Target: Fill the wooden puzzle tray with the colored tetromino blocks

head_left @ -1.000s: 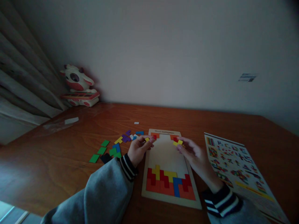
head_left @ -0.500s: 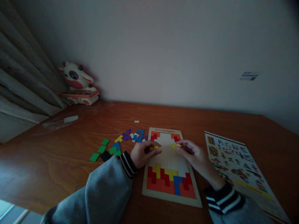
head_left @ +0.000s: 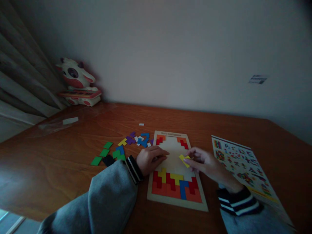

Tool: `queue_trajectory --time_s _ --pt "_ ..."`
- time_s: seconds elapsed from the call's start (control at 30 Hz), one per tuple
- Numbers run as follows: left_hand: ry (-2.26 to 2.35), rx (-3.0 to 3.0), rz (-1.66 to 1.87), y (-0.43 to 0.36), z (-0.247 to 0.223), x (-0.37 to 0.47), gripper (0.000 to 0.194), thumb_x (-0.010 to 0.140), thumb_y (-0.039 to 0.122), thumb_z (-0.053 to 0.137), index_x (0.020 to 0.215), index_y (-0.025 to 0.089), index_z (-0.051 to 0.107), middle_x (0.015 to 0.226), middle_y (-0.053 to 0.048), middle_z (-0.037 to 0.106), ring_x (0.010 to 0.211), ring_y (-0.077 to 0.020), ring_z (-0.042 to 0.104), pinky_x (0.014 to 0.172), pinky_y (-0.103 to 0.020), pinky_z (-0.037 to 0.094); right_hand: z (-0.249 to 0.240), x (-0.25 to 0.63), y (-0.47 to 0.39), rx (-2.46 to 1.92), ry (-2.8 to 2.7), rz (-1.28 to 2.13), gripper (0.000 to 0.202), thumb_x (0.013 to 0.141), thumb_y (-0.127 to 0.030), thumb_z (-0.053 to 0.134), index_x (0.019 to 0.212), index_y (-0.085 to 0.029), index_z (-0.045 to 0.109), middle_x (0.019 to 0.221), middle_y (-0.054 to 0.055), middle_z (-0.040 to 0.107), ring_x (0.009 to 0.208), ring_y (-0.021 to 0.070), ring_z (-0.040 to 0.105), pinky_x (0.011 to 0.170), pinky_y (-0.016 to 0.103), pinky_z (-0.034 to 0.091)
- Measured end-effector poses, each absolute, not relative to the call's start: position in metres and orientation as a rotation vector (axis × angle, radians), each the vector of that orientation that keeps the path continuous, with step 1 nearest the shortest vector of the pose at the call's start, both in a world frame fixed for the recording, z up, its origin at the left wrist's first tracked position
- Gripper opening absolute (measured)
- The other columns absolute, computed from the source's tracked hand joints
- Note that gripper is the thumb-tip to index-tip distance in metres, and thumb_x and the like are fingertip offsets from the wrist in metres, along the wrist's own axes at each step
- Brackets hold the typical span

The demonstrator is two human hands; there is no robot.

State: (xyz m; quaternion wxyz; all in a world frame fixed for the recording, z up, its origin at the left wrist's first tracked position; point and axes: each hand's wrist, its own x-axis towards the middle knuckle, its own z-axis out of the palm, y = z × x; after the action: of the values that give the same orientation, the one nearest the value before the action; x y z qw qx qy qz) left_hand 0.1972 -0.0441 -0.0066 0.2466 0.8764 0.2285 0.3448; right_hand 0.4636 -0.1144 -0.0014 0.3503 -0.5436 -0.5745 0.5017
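A wooden puzzle board [head_left: 177, 204] lies on the table, with red, orange, yellow and blue pieces fitted along its near end and red and orange ones in its far corners. Over the board's right side, my right hand [head_left: 203, 162] pinches a yellow piece [head_left: 184, 160] between thumb and fingers. My left hand [head_left: 151, 159] rests at the board's left edge with its fingers closed; what they hold is mostly hidden, only a small sliver of yellow shows between them.
Loose green squares [head_left: 104, 153], a black piece [head_left: 108, 160], and purple, blue, white and yellow pieces lie left of the board. A printed sheet [head_left: 246, 169] is at the right. A cow toy [head_left: 79, 81] stands at the back left, near plastic wrap [head_left: 55, 126].
My right hand has moved slightly nearer to me, and the yellow piece in it shows more fully. Less yellow is visible in my left hand. The whole view has shifted slightly.
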Motion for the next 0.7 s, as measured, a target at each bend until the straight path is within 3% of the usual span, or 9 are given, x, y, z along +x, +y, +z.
queue_trajectory --time_s 0.23,0.43,0.7 --pt "0.802 2.324 0.917 -0.048 -0.002 0.196 0.018 0.089 0.026 0.064 0.105 0.018 0.067 0.092 -0.004 0.072 0.074 -0.0128 0.065 0.070 -0.022 0.053 -0.002 0.457 -0.111 -1.443 -1.476 0.939 0.033 0.085 -0.050 0.066 0.105 -0.024 0.068 0.107 0.006 0.071 0.100 0.0221 0.066 0.087 0.037 0.053" --pt "0.695 2.384 0.912 -0.047 -0.004 0.196 0.013 0.092 0.025 0.060 0.097 0.016 0.069 0.087 -0.004 0.070 0.070 -0.0114 0.062 0.067 -0.021 0.051 0.005 0.456 -0.113 -1.358 -1.252 1.015 0.039 0.082 -0.051 0.069 0.109 -0.023 0.067 0.106 0.008 0.071 0.077 0.0187 0.070 0.065 0.032 0.057" --pt "0.709 2.399 0.946 -0.044 -0.011 0.197 0.016 0.091 0.029 0.061 0.100 0.018 0.069 0.087 -0.005 0.071 0.074 -0.0134 0.064 0.070 -0.023 0.052 0.005 0.452 -0.113 -1.350 -1.286 0.974 0.032 0.077 -0.050 0.075 0.090 -0.021 0.066 0.091 0.005 0.069 0.084 0.0195 0.067 0.076 0.034 0.057"
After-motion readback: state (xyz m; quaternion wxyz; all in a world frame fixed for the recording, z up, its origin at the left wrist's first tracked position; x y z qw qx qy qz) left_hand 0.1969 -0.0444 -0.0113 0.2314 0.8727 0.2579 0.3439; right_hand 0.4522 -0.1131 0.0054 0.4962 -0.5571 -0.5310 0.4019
